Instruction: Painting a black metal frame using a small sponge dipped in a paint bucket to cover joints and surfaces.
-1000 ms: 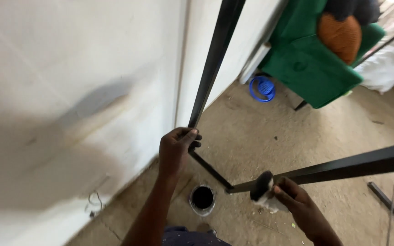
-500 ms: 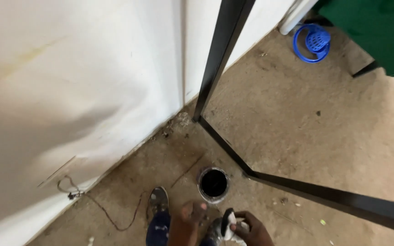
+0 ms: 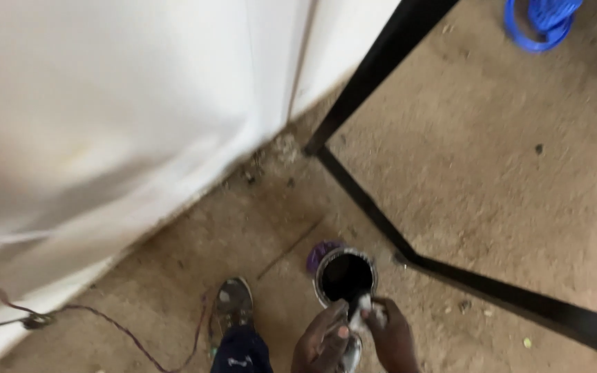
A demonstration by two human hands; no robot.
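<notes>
A small round tin of black paint (image 3: 345,276) stands on the dirt floor, with a purple lid (image 3: 319,252) beside it. Both my hands meet just below the tin. My left hand (image 3: 319,338) and my right hand (image 3: 392,335) are closed around a small pale-handled brush (image 3: 364,311), whose tip sits at the tin's near rim. The brush is mostly hidden by my fingers. A black metal frame (image 3: 361,197) lies on the floor just right of the tin, with one bar rising toward the top.
A white wall (image 3: 139,117) fills the left half. My shoe (image 3: 233,304) stands left of the tin. A thin cable (image 3: 105,321) trails along the floor at the lower left. A blue coil (image 3: 544,21) lies at the top right.
My view has tipped down toward the floor. My left hand has left the upright bar and both hands have come down to the paint tin with the brush.
</notes>
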